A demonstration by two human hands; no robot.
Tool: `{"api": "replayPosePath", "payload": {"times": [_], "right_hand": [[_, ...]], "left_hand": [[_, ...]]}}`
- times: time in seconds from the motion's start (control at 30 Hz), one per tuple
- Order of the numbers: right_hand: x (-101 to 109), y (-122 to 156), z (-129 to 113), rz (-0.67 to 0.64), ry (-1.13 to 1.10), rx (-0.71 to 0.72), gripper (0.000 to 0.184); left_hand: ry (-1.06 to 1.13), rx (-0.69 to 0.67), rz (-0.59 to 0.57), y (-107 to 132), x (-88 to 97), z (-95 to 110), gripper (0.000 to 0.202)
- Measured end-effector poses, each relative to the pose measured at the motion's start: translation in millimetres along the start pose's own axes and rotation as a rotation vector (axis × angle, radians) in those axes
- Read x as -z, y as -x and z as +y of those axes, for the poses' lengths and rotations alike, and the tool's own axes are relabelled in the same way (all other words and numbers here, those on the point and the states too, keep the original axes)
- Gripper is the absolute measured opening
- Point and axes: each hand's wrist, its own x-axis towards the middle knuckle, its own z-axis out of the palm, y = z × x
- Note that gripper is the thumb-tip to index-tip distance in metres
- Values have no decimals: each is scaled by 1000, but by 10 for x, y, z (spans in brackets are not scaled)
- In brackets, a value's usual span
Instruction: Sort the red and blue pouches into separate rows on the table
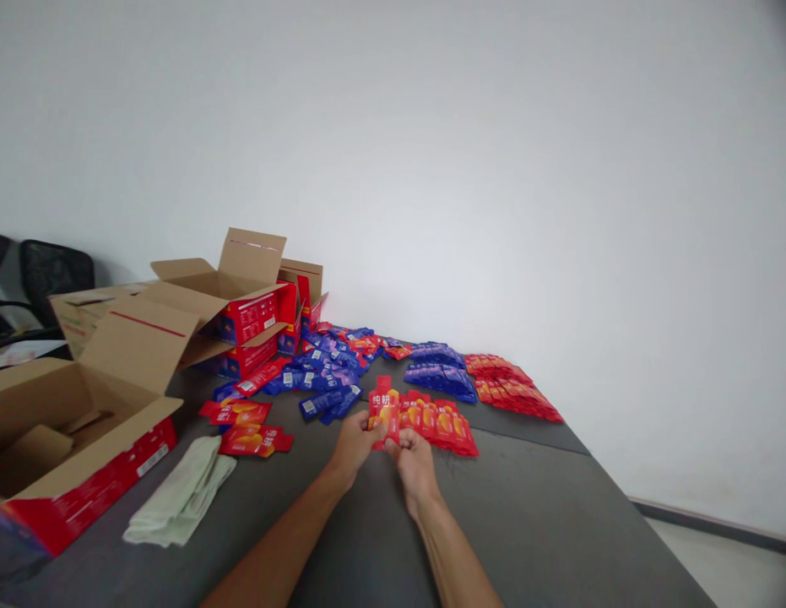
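1. Red pouch [383, 404]: upright, spout end up, printed front with white characters and orange picture facing the viewer. Held above the desk [532, 515], near its middle, just in front of the left end of a red pouch row.
2. Left hand [355, 443]: grasping the pouch at its left side, thumb laid across the lower front.
3. Right hand [413, 463]: grasping the same pouch at its lower right corner, between thumb and fingers. Fingers behind the pouch are hidden.
4. Red pouch row [444, 425]: immediately right of the held pouch, pieces overlapping, spout ends away from the viewer. Contact with the held pouch: cannot tell.
5. Blue pouch rows [440, 371]: two, behind the red row, overlapped likewise.
6. Far red rows [512, 388]: two, to the right of the blue rows, near the wall [494, 186].
7. Mixed pile [322, 367]: blue and red pouches, loose, at varied angles, left of the blue rows. Two blue pouches [333, 401] lie at its near edge.
8. Loose red pouches [253, 439]: lying flat at left, nearer the viewer than the pile.
9. Folded cloth [181, 494]: pale, on the desk between the loose red pouches and the open carton [114, 488] at left front. Carton flaps are spread.
10. Stacked cartons [250, 319]: behind the open carton, top one open; a further open carton [311, 312] stands beyond.
11. Black chair [56, 274]: far left, beyond the desk.
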Motion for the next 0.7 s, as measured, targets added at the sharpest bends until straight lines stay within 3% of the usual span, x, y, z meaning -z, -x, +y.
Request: {"api": "replayPosePath", "payload": {"times": [0.27,0.43,0.57,0.7], "right_hand": [[-43,56,-40,-3,60,-99,18],[-81,75,-7,-25,56,-115,20],[-43,43,76,16,-12,-88,26],[44,-24,159,49,109,-16,33]], "left_hand": [[11,67,127,-108,125,-72,43],[-117,64,171,-127,191,-91,52],[-212,148,117,-110,169,-111,42],[-193,154,66,-131,111,-225,30]]}}
